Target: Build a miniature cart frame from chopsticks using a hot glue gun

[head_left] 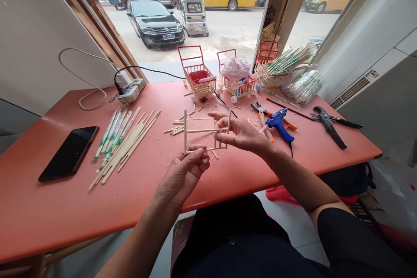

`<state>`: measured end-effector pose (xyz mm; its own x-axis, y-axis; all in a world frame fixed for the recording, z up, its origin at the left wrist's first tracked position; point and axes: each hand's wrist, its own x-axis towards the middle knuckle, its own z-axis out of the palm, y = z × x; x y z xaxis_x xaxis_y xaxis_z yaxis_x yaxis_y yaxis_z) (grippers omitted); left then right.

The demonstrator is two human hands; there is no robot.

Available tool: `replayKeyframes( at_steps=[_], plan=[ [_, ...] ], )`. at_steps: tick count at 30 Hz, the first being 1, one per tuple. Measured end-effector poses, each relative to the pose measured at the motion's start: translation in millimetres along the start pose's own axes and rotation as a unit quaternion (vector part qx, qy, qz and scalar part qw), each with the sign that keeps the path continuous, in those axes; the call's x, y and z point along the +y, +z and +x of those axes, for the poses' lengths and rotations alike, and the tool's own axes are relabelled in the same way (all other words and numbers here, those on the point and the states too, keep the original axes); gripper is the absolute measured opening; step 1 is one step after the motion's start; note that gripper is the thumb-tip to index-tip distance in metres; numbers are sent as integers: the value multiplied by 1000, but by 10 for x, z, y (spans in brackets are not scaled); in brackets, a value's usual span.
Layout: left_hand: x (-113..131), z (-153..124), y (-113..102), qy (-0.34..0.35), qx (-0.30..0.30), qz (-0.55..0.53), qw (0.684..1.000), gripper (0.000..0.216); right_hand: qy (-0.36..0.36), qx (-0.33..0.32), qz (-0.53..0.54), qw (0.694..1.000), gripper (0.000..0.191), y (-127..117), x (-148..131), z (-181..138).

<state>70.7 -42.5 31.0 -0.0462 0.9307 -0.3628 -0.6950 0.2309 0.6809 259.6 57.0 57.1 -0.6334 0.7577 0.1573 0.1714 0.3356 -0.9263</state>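
A small frame of thin wooden sticks point(198, 130) is held in the air above the orange table point(48, 208). My left hand point(185, 169) is closed, pinching the frame's lower bar near its left upright. My right hand point(239, 132) grips the frame's right side, thumb and fingers closed around the sticks. A few loose cut sticks point(177, 129) lie on the table just behind the frame. A pile of wooden chopsticks point(125, 141), some in paper wrappers, lies to the left.
A black phone point(69, 153) lies at the left. A blue glue gun point(280, 125), orange-handled pliers point(263, 117) and black cutters point(329, 124) lie at the right. Two stick-built carts point(198, 76) stand by the window, with wrapped chopstick bundles point(302, 87) and a power strip point(130, 91).
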Motion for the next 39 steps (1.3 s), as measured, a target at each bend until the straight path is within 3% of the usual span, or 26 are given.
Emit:
replayKeyframes(
  at_steps=[10,24,39],
  plan=[
    [-131,92,-1,33,11,1,999,36,-22,36,7,999,39,19,-2,-8],
    [-248,150,-32,9,19,-47,999,33,-38,44,-7,998,19,18,46,5],
    [-265,150,-35,12,15,-49,999,39,-28,30,-34,999,23,-11,47,10]
  ],
)
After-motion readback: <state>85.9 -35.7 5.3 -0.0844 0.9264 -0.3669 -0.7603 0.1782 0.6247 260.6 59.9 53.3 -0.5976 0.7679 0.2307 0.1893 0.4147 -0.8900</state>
